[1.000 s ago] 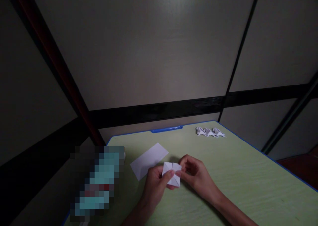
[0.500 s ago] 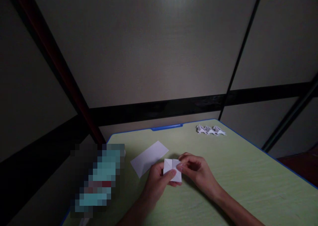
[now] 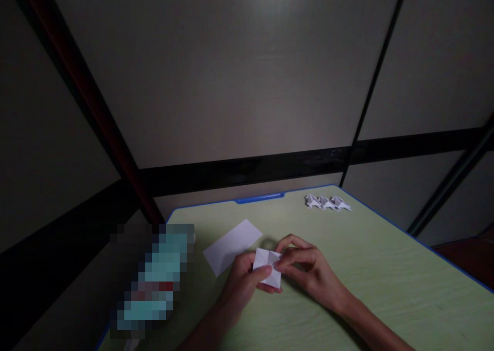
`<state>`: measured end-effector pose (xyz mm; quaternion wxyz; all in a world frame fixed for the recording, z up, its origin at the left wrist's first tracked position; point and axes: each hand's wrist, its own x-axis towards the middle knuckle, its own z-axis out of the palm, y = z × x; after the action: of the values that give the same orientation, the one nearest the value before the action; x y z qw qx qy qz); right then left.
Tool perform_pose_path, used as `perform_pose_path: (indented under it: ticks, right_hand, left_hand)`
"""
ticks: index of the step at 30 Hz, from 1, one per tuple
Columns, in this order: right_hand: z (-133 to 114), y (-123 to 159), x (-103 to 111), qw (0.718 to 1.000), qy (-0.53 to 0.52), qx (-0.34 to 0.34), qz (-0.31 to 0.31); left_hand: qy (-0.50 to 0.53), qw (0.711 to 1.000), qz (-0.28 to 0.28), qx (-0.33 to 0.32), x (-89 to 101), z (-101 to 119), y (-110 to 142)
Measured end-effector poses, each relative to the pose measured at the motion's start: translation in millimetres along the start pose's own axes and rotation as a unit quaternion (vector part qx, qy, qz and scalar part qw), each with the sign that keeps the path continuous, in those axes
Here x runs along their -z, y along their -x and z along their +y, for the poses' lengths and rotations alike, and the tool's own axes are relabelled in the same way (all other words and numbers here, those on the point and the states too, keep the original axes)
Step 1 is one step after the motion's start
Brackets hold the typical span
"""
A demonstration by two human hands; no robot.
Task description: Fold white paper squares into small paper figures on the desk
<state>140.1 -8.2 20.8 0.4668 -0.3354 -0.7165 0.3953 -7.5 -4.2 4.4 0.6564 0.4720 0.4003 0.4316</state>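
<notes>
A small folded square of white paper (image 3: 263,258) with crease lines is held up above the table. My left hand (image 3: 244,276) grips its left and lower side, thumb across the front and fingers behind. At the paper's right edge, my right hand (image 3: 304,263) pinches a flap between thumb and fingers. Just beyond my left hand a flat white paper strip (image 3: 231,245) lies on the table, its near corner partly behind the hand.
Three folded white paper figures (image 3: 327,202) stand in a row at the table's far right. A blue tray-like strip (image 3: 259,198) sits on the back edge. A blurred turquoise object (image 3: 162,263) lies at the left. Behind the pale green table (image 3: 386,268) rise panelled doors (image 3: 247,83).
The folded paper has tilted slightly, and my right fingers have shifted over its right flap. The strip and the paper figures stay where they were.
</notes>
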Motion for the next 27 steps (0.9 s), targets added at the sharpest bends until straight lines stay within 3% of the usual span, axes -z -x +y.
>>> perform_pose_path:
  ticks: [21,27]
  right_hand:
    - [0.8,0.6,1.3,1.0,0.015,0.012,-0.009]
    - [-0.9,-0.3,2.4,1.0,0.009,0.018,-0.021]
  left_hand:
    - [0.016,0.998,-0.054,0.034,5.1,3.9,-0.4]
    - [0.01,0.997,-0.071,0.017,4.6,4.2,1.3]
